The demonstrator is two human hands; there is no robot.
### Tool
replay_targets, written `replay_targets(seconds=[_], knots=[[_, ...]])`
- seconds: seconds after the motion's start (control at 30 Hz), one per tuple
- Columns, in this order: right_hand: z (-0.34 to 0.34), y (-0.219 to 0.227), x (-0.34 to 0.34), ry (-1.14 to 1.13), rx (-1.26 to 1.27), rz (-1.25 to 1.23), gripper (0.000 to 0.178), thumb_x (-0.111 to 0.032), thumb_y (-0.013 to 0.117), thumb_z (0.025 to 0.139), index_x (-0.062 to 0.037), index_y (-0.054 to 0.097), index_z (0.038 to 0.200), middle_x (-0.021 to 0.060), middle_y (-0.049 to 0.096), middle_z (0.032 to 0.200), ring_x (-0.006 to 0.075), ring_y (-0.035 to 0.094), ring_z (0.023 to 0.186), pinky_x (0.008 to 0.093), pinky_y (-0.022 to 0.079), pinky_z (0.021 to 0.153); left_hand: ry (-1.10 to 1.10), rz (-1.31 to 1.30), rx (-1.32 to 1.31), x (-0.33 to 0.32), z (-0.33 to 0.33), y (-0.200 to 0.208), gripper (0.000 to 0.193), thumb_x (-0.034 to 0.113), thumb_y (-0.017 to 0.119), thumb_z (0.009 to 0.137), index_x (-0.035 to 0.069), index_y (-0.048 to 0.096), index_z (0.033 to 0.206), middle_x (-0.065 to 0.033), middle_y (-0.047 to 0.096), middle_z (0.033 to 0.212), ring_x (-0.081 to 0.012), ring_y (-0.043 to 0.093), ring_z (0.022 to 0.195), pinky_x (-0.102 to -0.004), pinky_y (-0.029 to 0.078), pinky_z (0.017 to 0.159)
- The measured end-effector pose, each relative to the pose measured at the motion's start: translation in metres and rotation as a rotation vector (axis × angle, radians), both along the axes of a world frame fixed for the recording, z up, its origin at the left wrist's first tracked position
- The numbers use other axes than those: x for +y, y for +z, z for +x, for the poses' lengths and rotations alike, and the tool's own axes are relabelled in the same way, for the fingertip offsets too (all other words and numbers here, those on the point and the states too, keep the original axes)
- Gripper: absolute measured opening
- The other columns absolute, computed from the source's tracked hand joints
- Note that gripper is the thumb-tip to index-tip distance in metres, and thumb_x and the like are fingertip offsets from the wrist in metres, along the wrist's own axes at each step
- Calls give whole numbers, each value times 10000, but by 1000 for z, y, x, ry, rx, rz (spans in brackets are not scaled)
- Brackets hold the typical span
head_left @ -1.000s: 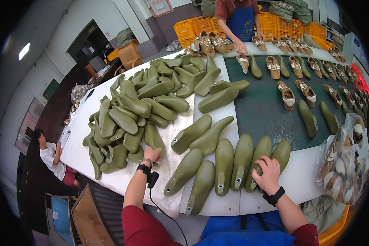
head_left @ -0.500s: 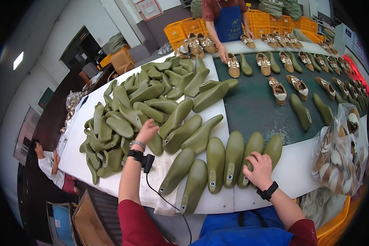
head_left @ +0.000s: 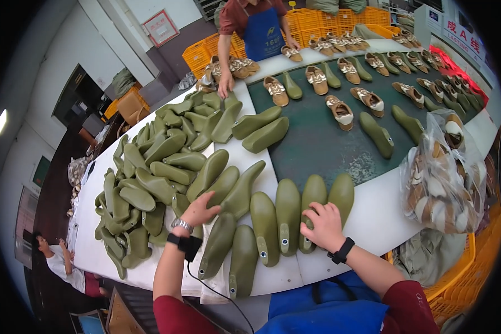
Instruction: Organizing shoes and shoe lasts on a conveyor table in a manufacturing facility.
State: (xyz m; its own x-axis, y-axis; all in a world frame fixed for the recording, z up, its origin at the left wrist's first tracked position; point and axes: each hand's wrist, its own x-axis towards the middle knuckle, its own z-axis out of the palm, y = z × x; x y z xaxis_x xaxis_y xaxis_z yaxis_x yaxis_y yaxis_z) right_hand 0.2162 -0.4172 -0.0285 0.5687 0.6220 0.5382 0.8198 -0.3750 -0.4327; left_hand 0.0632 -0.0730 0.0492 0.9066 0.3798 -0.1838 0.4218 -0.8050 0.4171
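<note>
My right hand (head_left: 323, 226) is curled over the heel part of an olive-green shoe last (head_left: 314, 191), third from the left in an upright-pointing row of several lasts. Two more lasts, a near one (head_left: 242, 261) and one beside it (head_left: 217, 245), lie left of that row, heels toward me. My left hand (head_left: 201, 210) has its fingers stretched rightward at the heel ends of some lasts, including a long one (head_left: 242, 189). Nothing shows in its grasp, and its fingertips' contact with these lasts is unclear. Beyond it spreads a heap of lasts (head_left: 167, 147).
On the green mat (head_left: 317, 150) stand brown-and-white shoes (head_left: 339, 112) and paired lasts. A clear bag of shoes (head_left: 442, 178) sits at the right edge. A co-worker's hand (head_left: 225, 83) reaches to the heap's far end. Orange crates (head_left: 312, 25) line the back.
My left hand has moved from over the heap to the heel ends nearer the row. My right hand stays on the last. The co-worker's hand has left a shoe for the heap. The view has turned.
</note>
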Motion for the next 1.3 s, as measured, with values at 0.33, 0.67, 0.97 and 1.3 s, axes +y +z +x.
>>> replay_targets(seconds=[0.33, 0.67, 0.97, 1.3], knots=[[2, -6, -17, 4, 4, 60, 228, -252, 659, 686, -119, 666, 871, 93, 590, 987, 269, 551, 850, 424, 400, 893, -488, -32, -57, -114, 55, 52, 548, 269, 646, 828, 28, 473, 1290, -195, 562, 1210, -336, 543, 1112, -363, 435, 946], [5, -9, -15, 28, 35, 65, 270, -293, 668, 685, -118, 671, 890, 114, 598, 1003, 265, 552, 859, 433, 390, 911, -476, 156, 197, -113, 227, -9, 600, 336, 648, 804, 88, 445, 1311, -188, 636, 1056, -357, 605, 981, -395, 474, 860], [13, -3, -20, 76, 99, 36, 295, -307, 668, 694, -124, 667, 925, 114, 601, 1028, 248, 551, 851, 427, 386, 911, 44, 320, 569, -85, 335, -75, 986, 393, 715, 742, 242, 71, 1473, -208, 318, 1399, -426, 415, 1236, -473, 417, 985], [17, -5, -16, 138, 150, 0, 297, -325, 682, 680, -152, 655, 921, 59, 585, 1054, 214, 541, 853, 449, 374, 911, 68, 401, 557, -78, 341, -132, 1214, 320, 829, 625, 387, -56, 1453, -285, -65, 1481, -494, 329, 1272, -493, 465, 920]])
